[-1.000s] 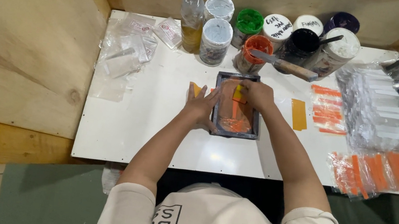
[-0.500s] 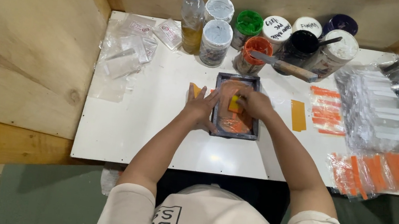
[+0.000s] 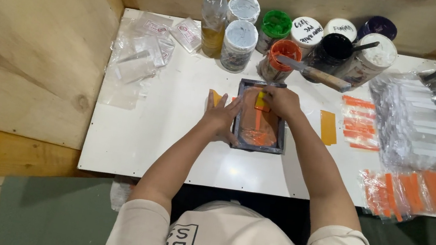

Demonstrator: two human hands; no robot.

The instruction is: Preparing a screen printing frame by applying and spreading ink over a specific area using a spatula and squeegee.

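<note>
1. Yellow squeegee (image 3: pixel 261 101) is sitting pinched in the right hand's (image 3: pixel 282 101) fingers at the frame's 12 o'clock end, over the orange-smeared mesh.
2. Fingers of the left hand (image 3: pixel 222 118) are lying flat and slightly spread, pressing the frame's 9 o'clock rail.
3. Dark rectangular screen frame (image 3: pixel 261 116) is lying mid-table, its long axis running 12 to 6 o'clock.
4. Both forearms are reaching toward 12 o'clock, converging from the shoulders onto the frame.
5. Paint jars (image 3: pixel 285 51) are standing at 12 o'clock, orange-printed packets (image 3: pixel 419 190) at 4 o'clock on the white table (image 3: pixel 136 139).

The white table (image 3: pixel 169 144) carried a framed screen (image 3: pixel 257 139) under both hands; paint jars (image 3: pixel 239 45) stood beyond them.
</note>
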